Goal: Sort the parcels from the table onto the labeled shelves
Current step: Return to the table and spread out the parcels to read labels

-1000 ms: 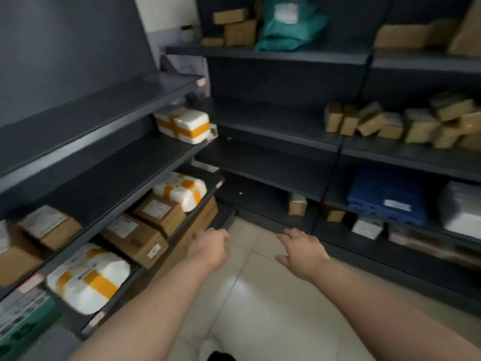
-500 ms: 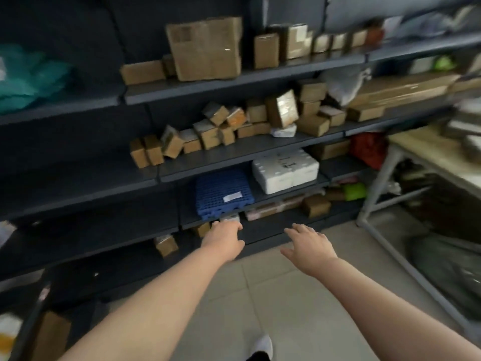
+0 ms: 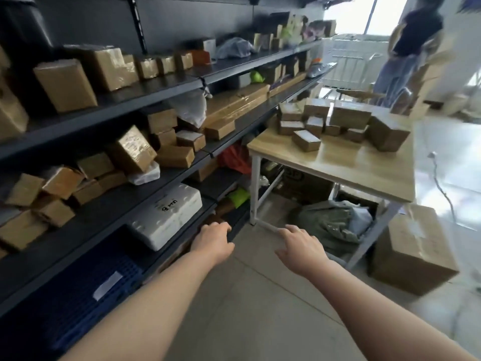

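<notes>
Several brown cardboard parcels (image 3: 335,125) lie clustered on the far part of a light wooden table (image 3: 346,162) at the right. Dark metal shelves (image 3: 145,100) run along the left, stacked with brown boxes, a white foam box (image 3: 169,217) and a blue crate (image 3: 78,298). My left hand (image 3: 214,242) and my right hand (image 3: 302,246) are both stretched out in front of me above the floor, fingers relaxed, holding nothing. Both hands are well short of the table.
A large brown box (image 3: 413,251) stands on the floor to the right of the table. Bags and a box lie under the table (image 3: 335,222). Another person (image 3: 406,53) stands at the back right. A white cable (image 3: 442,188) trails over the floor.
My view has swung to the right along the shelves, and the table with its parcels has come into sight. Both hands stay empty and held out in front.
</notes>
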